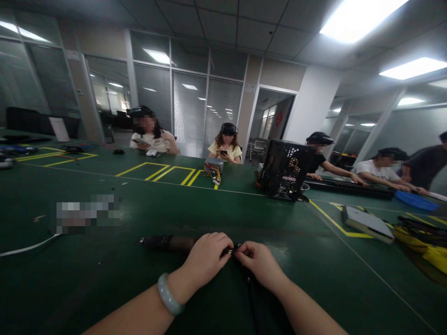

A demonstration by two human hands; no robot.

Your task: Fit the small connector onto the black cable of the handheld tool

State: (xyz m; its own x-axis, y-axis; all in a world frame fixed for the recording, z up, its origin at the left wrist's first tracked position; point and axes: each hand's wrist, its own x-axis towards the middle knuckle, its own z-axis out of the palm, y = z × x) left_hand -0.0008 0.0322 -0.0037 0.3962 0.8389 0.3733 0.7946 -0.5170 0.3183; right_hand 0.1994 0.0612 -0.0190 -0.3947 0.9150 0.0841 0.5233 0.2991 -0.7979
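An electric screwdriver (167, 243), dark and long, lies across the green table with its metal tip to the left. My left hand (209, 253), a pale bangle at its wrist, is closed around the tool's right end. Facing that end, my right hand (256, 260) has thumb and fingers pinched on what looks like a black cable (248, 279), which trails down toward me. Between the fingertips of both hands a small pale metal bit shows at the tool's end. Whether the cable touches the screwdriver is hidden by my fingers.
A black computer case (288, 170) stands at the back right, and a power supply (213, 164) with coloured wires is further left. A silver box (368, 223) and yellow bag (433, 253) lie at right. A white cord (31, 245) is at left. Several people sit around the table.
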